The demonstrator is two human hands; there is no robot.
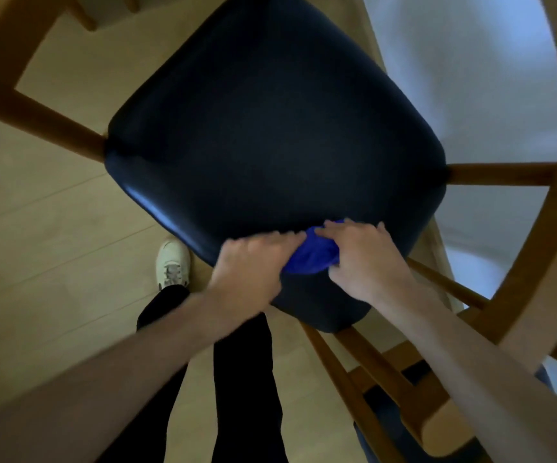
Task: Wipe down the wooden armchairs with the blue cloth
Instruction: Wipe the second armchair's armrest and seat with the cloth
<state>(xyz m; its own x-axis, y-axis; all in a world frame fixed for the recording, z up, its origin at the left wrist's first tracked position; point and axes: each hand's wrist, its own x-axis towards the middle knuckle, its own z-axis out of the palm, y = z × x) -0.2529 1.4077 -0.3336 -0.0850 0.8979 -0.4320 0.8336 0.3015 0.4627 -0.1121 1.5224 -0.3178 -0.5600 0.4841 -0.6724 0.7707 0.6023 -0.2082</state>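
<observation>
Gripping bunched blue cloth (310, 253) between left hand (250, 267) and right hand (364, 259), fingers curled, dark seat (270, 128) beneath

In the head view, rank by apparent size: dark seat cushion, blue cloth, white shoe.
1. Seat cushion, by far the largest.
2. and 3. Blue cloth and white shoe look alike; the cloth is partly hidden by hands, so unranked.

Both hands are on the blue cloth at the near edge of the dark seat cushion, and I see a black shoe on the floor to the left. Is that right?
Not quite: the shoe is white, not black, as the head view shows. The rest holds: the left hand and right hand both grip the blue cloth at the near edge of the dark seat cushion.
</observation>
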